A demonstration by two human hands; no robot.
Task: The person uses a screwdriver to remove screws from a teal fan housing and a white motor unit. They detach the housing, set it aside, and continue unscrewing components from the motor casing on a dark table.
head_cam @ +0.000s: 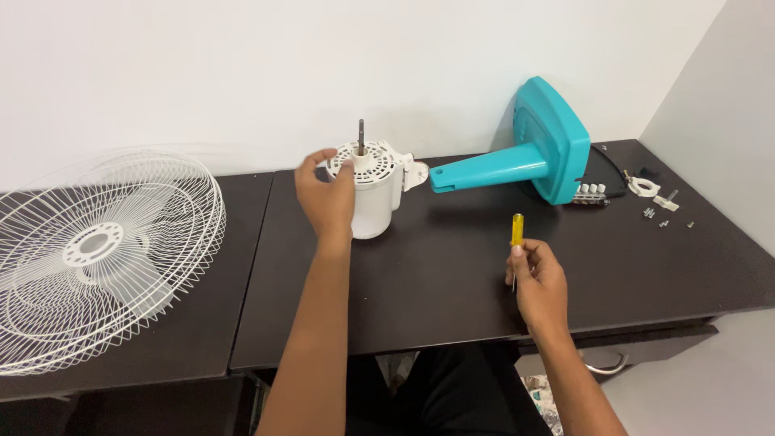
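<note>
While the left hand grips the side of the white fan motor standing upright near the tabletop's back edge, the right hand holds a yellow-handled screwdriver upright near the front edge. A teal fan base lies toward the back right corner, and a white fan guard rests at the left end.

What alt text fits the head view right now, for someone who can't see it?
A person's left hand grips a white fan motor housing standing on a dark table, while the right hand holds a yellow-handled screwdriver upright. A white wire fan guard lies at left; a teal fan base and small loose parts lie at right.
</note>
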